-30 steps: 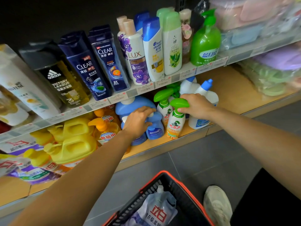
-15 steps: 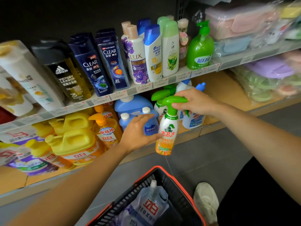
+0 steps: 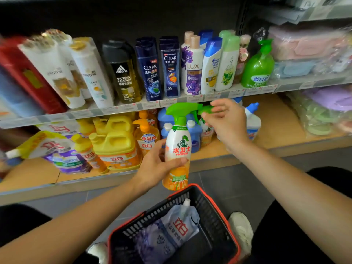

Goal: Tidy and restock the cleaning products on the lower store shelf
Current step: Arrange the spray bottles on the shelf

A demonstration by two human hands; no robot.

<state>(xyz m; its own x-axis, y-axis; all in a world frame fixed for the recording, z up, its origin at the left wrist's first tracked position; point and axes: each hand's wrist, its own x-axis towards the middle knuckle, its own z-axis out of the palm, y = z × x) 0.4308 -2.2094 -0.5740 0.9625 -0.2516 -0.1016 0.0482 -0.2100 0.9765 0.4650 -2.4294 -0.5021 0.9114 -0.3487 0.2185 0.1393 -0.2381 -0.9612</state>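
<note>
A white and orange spray bottle (image 3: 179, 147) with a green trigger head hangs upright in front of the lower shelf (image 3: 276, 130), above the basket. My left hand (image 3: 158, 166) grips its body from the left. My right hand (image 3: 228, 126) is up at shelf height just right of it, thumb and fingers pinching the green trigger head of a second spray bottle (image 3: 206, 133) that stands on the lower shelf. Blue detergent bottles (image 3: 194, 138) stand behind the held bottle.
A black basket with a red rim (image 3: 224, 221) sits on the floor below and holds a refill pouch (image 3: 179, 227). Yellow jugs (image 3: 114, 141) and pouches fill the shelf's left; a white blue-capped bottle (image 3: 253, 122) stands right. Shampoo bottles line the shelf above. My shoe (image 3: 242, 229) is beside the basket.
The front spray bottle came off the lower shelf and passed from my right hand to my left. My left hand left the blue bottles. My right hand went to the second spray head.
</note>
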